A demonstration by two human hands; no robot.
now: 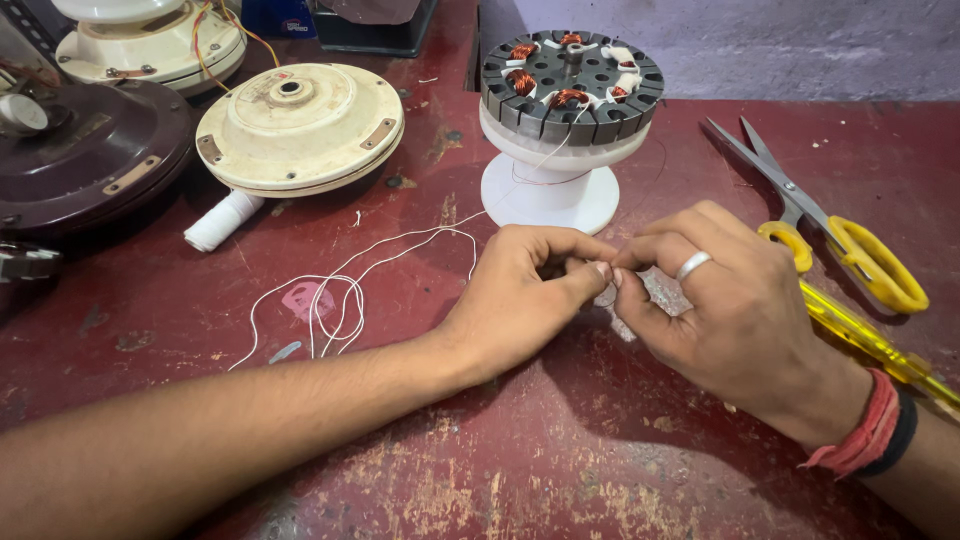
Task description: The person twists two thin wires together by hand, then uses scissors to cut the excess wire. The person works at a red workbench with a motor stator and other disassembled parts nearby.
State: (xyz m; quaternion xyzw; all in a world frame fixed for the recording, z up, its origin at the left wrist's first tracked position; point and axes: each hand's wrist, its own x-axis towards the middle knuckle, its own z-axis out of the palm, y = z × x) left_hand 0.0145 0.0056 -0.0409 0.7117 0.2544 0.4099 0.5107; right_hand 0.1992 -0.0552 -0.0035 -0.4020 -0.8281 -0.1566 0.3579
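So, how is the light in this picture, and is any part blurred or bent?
Head view: soft, even light, with weak shadows under both hands, left and right. The ring shows a small glare. The forearms look stretched near the bottom edge, a wide-lens effect. The thread and stator stay sharp.

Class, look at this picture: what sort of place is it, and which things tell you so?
Most likely a ceiling-fan repair workshop. On the worn red bench stands a fan stator with copper windings, cream motor housings lie nearby, and yellow-handled scissors sit beside the hands, which pinch white thread.
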